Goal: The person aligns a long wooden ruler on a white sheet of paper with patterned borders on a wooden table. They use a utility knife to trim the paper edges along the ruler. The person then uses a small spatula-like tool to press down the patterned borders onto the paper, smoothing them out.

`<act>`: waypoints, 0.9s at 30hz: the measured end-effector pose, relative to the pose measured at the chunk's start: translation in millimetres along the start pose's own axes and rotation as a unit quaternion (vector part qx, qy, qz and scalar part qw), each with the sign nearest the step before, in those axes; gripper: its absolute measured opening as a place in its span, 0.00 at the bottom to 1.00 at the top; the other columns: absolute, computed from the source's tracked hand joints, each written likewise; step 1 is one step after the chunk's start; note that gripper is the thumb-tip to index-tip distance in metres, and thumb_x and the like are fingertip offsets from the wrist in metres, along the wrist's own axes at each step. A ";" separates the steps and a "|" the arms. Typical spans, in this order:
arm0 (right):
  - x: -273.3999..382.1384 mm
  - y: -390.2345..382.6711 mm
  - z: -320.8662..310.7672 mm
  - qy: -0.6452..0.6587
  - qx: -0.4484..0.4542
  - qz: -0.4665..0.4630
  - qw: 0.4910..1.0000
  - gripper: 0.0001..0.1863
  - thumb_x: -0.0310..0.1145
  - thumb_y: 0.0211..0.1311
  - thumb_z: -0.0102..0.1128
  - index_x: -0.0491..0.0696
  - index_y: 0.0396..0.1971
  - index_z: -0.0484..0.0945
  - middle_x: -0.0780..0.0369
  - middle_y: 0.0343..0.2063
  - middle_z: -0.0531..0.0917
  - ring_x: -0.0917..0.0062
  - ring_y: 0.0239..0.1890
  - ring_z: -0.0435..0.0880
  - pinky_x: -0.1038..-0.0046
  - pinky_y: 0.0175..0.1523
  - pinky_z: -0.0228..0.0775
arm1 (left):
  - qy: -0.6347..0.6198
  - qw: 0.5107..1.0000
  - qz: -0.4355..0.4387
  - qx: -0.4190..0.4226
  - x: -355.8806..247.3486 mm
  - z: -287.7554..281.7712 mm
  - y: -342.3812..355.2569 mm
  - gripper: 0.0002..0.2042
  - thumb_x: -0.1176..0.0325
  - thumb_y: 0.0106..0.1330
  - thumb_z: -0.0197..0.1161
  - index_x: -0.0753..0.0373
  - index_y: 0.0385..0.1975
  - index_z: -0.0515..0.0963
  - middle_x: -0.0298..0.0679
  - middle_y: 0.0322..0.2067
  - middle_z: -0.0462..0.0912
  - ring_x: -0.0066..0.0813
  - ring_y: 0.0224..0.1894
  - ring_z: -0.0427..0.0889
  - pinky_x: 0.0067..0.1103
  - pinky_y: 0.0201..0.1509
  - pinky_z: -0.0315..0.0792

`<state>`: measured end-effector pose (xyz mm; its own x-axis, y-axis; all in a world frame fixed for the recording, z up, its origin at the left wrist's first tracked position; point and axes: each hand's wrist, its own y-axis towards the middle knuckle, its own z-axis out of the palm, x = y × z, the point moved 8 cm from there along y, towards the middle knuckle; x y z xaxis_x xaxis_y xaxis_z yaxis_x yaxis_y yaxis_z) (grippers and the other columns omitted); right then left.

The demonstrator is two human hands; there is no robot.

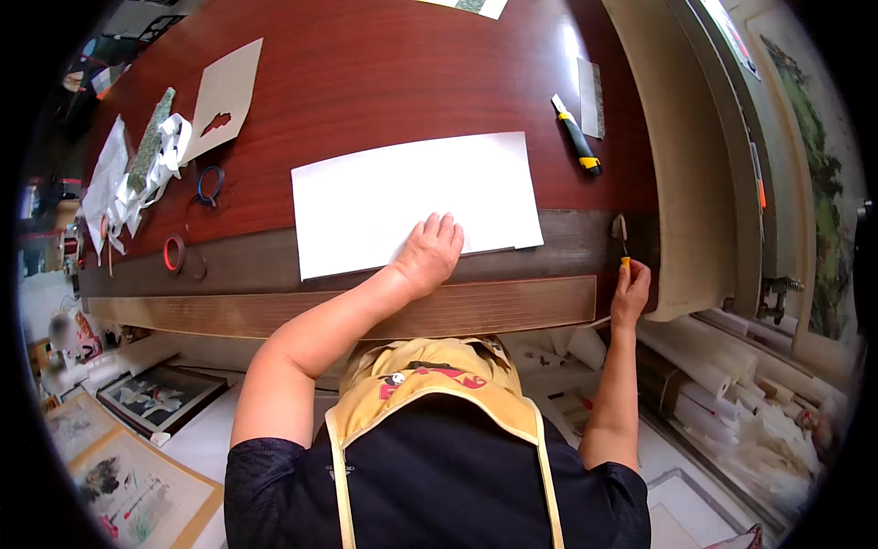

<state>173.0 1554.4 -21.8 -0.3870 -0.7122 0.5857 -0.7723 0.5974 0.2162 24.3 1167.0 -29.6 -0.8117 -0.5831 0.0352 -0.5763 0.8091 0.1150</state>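
Note:
A white paper sheet (pixel 402 197) lies on the table in front of me, its near edge over the dark strip at the table's front. My left hand (pixel 430 249) rests flat on the sheet near that edge, fingers stretched out, holding nothing. Off to the right, my right hand (pixel 630 291) is closed round the yellow handle of a small tool (pixel 623 240) with a thin shank and a flat metal head. Its exact kind cannot be made out. Beyond it lies a black and yellow utility knife (pixel 577 137) with its blade out, beside a narrow pale strip (pixel 590 98).
A long wooden board (pixel 512 305) runs along the front edge. Left on the red-brown table (pixel 384 82) are crumpled white scraps (pixel 165 165), a card with a torn hole (pixel 229 87), a blue ring (pixel 210 186) and a red tape roll (pixel 174 253). A beige roller-like surface (pixel 672 165) borders the right.

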 end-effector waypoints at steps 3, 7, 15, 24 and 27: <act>-3.1 2.8 0.7 -0.136 0.011 -0.018 0.990 0.23 0.46 0.73 0.62 0.43 0.56 0.75 0.53 0.49 0.78 0.58 0.52 0.78 0.61 0.57 0.72 | 0.030 1.000 0.001 0.000 -4.6 -3.0 1.4 0.22 0.68 0.63 0.60 0.71 0.56 0.77 0.56 0.58 0.79 0.53 0.61 0.78 0.36 0.58 0.77; 52.0 11.2 -13.6 -0.235 -0.058 -0.136 0.961 0.30 0.51 0.72 0.62 0.43 0.62 0.73 0.52 0.55 0.75 0.56 0.58 0.74 0.59 0.61 0.69 | -0.041 0.997 -0.045 -0.052 9.9 -22.4 4.8 0.18 0.72 0.65 0.58 0.71 0.54 0.78 0.55 0.52 0.84 0.47 0.55 0.84 0.34 0.56 0.80; 111.7 33.9 63.2 0.349 0.184 -0.052 0.917 0.31 0.52 0.75 0.58 0.46 0.67 0.70 0.56 0.64 0.72 0.66 0.66 0.71 0.64 0.70 0.64 | -0.680 0.585 -0.305 -0.321 86.0 -136.3 -16.2 0.14 0.64 0.80 0.56 0.65 0.56 0.79 0.37 0.49 0.87 0.29 0.54 0.84 0.27 0.59 0.77; 221.2 5.7 128.8 0.474 0.353 0.065 0.804 0.58 0.68 0.59 0.67 0.51 0.78 0.49 0.45 0.73 0.58 0.54 0.74 0.61 0.52 0.75 0.56 | -0.810 0.165 -0.317 -0.465 121.4 -81.8 -69.6 0.18 0.66 0.80 0.53 0.65 0.65 0.69 0.43 0.62 0.78 0.35 0.64 0.78 0.36 0.70 0.74; 221.7 30.6 129.2 0.406 0.282 0.011 0.869 0.50 0.55 0.64 0.71 0.47 0.77 0.54 0.45 0.73 0.61 0.58 0.74 0.63 0.58 0.73 0.62 | -0.814 0.228 -0.361 -0.395 140.7 -66.4 -83.1 0.17 0.67 0.80 0.53 0.68 0.63 0.71 0.44 0.59 0.80 0.34 0.61 0.80 0.33 0.68 0.75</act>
<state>-1.5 1367.1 13.8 -0.0988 -0.0703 0.9926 -0.9820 0.1684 -0.0858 -35.6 1012.9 31.7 0.1367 0.7756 -0.6163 -0.9402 -0.0943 -0.3273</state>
